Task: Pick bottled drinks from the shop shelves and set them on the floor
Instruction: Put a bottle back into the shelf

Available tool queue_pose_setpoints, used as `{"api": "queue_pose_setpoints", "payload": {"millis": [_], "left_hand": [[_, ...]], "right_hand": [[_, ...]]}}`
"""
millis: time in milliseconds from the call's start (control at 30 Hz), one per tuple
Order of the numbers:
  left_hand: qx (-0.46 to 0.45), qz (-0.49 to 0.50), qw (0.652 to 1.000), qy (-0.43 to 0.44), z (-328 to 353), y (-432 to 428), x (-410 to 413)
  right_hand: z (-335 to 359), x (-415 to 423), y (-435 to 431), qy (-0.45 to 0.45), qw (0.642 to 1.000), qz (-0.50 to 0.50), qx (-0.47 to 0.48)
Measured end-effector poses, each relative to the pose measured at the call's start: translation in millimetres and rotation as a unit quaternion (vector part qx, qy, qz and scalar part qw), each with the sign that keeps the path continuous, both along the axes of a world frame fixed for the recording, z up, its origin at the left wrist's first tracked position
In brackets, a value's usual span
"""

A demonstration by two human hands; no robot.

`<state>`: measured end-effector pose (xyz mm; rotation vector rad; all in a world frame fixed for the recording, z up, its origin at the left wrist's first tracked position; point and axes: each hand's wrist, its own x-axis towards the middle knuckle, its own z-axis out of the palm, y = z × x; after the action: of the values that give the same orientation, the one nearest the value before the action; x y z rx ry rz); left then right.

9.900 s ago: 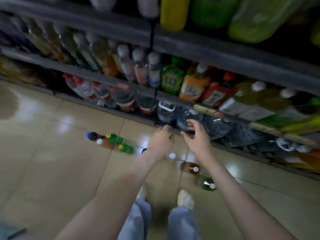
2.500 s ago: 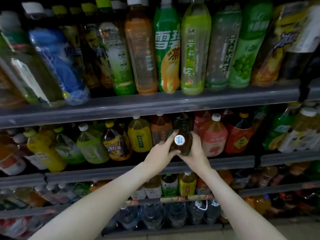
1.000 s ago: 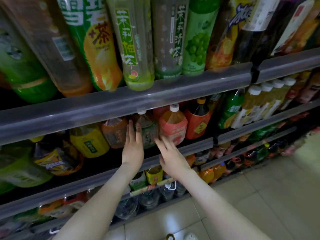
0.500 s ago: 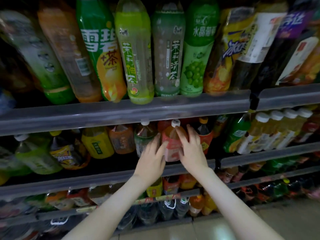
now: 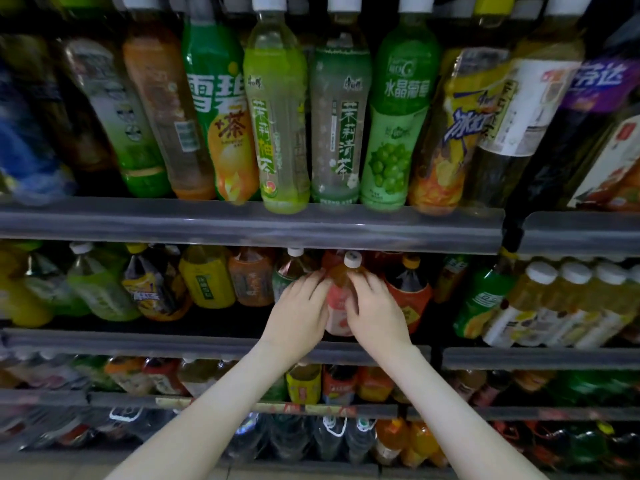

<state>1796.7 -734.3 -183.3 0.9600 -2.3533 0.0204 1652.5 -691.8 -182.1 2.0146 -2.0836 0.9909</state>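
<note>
On the second shelf (image 5: 173,342), mid-row: pink bottle (image 5: 336,306), label print unreadable; white cap, orange drink in the neck. Clasped from both sides: left hand (image 5: 299,306) and right hand (image 5: 375,315), fingers curled round its shoulder, forearms reaching up. On the shelf above (image 5: 242,225): green bottle (image 5: 218,112) marked 雪碧, tea bottle (image 5: 341,116) marked 茉莉清茶, grape bottle (image 5: 400,116) 水晶葡萄.

top shelf (image 5: 242,226): tall tea bottles (image 5: 275,133) upright | middle shelf (image 5: 138,342): squat drink bottles (image 5: 207,278) | lower shelf (image 5: 104,398): small bottles (image 5: 303,382)
</note>
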Motion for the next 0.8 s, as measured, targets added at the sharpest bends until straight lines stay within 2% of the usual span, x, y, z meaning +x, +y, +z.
{"api": "queue_pose_setpoints", "payload": {"millis": [100,233,367,500,667,800], "left_hand": [[-0.089,-0.027,0.990,0.103,43.7,4.7,10.0],[-0.185,-0.008,0.964,0.192,98.1,-1.2,27.0],[-0.236,0.073,0.945,0.215,146.6,-18.3,48.7],[-0.236,0.148,0.939,0.202,178.2,-41.1,69.3],[-0.213,0.168,0.949,0.159,197.2,-67.0,85.8],[-0.212,0.146,0.959,0.117,215.8,-83.0,85.9]], "right_hand": [[44.7,20.6,3.5,0.004,0.982,0.050,-0.185],[99.8,41.6,1.0,-0.019,0.958,0.076,-0.275],[142.6,57.1,-11.5,-0.025,0.952,0.048,-0.300],[170.8,72.1,-28.1,-0.002,0.956,0.020,-0.293],[195.0,89.8,-49.6,0.058,0.951,-0.019,-0.302],[210.6,98.8,-61.3,0.097,0.954,-0.055,-0.279]]}}
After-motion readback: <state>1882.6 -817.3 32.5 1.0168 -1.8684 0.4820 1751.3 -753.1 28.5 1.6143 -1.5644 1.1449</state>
